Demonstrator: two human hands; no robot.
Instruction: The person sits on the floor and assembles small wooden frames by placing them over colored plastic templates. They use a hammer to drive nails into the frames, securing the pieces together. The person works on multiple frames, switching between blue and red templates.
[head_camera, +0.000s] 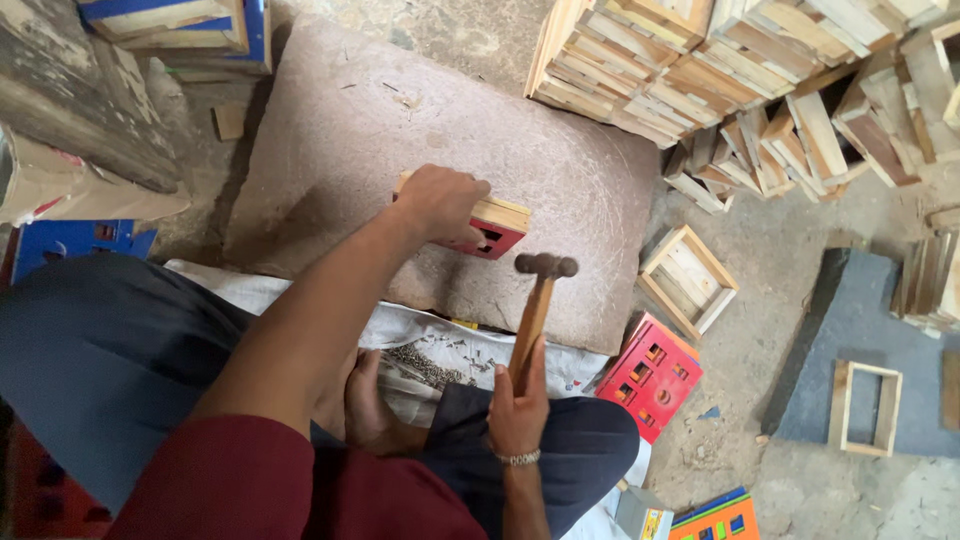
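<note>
The person sits cross-legged at the near edge of a flat stone slab (340, 130) laid on the ground. The left hand (440, 202) is closed over the top of a small wooden frame (497, 226), open-sided with a red printed panel on its face, and presses it down on the slab right of its middle, toward the near right corner. The right hand (518, 408) is wrapped around the lower end of a hammer (536, 310); the wooden handle points away from the body and the dark metal head sits just beside the frame's right end, and whether it touches cannot be told. A heap of small nails (425, 365) lies on a white cloth (455, 345) spread between the person's knees and the slab's near edge. Off the slab's right edge a bare wooden frame (688, 281) lies flat, with a red printed panel (650, 378) nearer the person. Stacks of finished wooden frames (700, 70) crowd the ground beyond the far right corner. A dark slate (850, 320) to the right carries another empty frame (866, 408).
</note>
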